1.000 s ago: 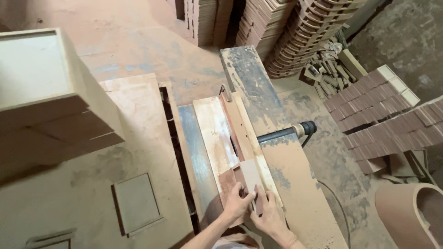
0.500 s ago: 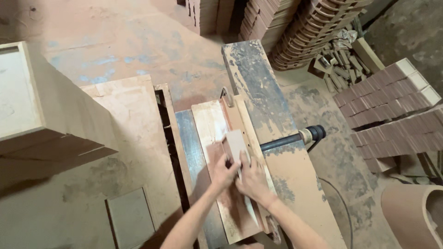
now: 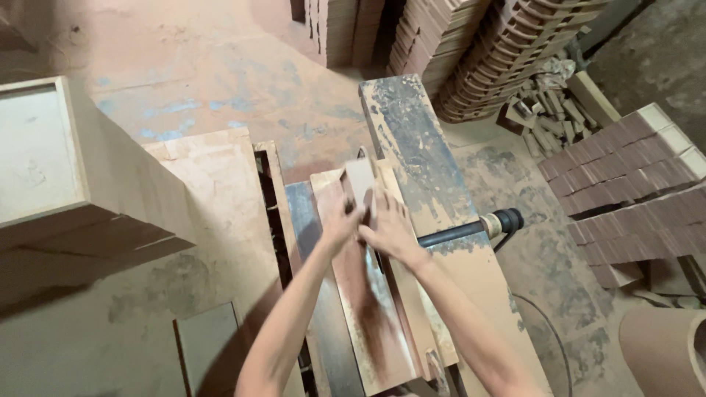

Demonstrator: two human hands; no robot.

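Head view: the left hand and right hand press a small pale wood block flat, fingers spread over it, on the dusty worktop; a black handle lies just right.

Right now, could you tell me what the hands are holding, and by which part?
Both the left hand and right hand press a small wooden block at its near end.

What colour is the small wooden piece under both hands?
Pale tan, the wooden piece shows best in the head view, on the dusty reddish machine table.
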